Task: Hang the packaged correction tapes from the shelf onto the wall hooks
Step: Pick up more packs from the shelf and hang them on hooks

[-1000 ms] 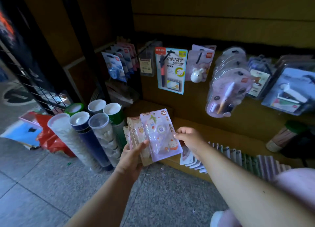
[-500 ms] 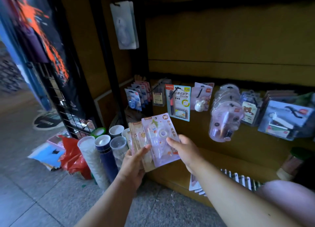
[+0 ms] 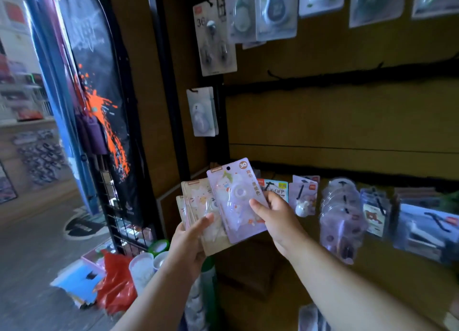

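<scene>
Nearest us, our left hand point(image 3: 190, 241) has its grip curled round a fanned stack of beige correction tape packs point(image 3: 198, 206), thumb lying across the front one, while our right hand point(image 3: 274, 219) pinches the lower right edge of a lilac correction tape pack point(image 3: 236, 196) held upright just in front of that stack. Beyond them the brown wall panel point(image 3: 347, 117) carries a row of hanging blister packs point(image 3: 340, 214) to the right, and higher up a white pack point(image 3: 202, 112) hangs on a wall hook point(image 3: 193, 90).

The right hand point(image 3: 274, 217) is pinching a lilac correction tape pack point(image 3: 236, 199); the left hand point(image 3: 190, 241) is gripping seemingly several beige packs point(image 3: 198, 201).
</scene>
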Motion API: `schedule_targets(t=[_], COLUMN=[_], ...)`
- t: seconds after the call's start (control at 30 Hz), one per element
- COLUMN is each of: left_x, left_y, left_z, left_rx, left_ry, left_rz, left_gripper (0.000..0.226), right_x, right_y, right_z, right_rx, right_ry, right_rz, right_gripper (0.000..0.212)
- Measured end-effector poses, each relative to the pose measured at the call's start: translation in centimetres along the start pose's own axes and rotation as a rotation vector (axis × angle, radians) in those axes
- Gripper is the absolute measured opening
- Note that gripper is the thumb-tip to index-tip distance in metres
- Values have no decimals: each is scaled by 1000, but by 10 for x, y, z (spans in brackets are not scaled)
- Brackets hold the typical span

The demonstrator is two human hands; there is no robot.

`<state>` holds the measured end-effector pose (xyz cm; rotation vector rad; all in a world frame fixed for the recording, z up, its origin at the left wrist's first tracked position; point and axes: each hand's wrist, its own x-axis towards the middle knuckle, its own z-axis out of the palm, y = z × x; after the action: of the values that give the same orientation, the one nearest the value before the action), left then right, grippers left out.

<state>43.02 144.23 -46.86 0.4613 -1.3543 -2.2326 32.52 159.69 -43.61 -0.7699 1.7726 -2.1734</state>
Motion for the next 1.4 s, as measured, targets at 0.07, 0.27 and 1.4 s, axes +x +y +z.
schedule_targets(t=[0.07, 0.27, 1.4], left_x=[3, 15, 56], left_y=[15, 47, 59], left_z=[4, 15, 5], left_rx=[-29, -25, -30], left_ry=[-20, -82, -162], left_rz=[12, 57, 20], left_gripper=[66, 59, 63], right_x=[13, 56, 148], right_y=[-17, -66, -91], right_z=[4, 17, 68], right_rx=[-26, -64, -216], right_ry=[16, 62, 203], right_rz=[-64, -179, -367], right_gripper=[8, 4, 17])
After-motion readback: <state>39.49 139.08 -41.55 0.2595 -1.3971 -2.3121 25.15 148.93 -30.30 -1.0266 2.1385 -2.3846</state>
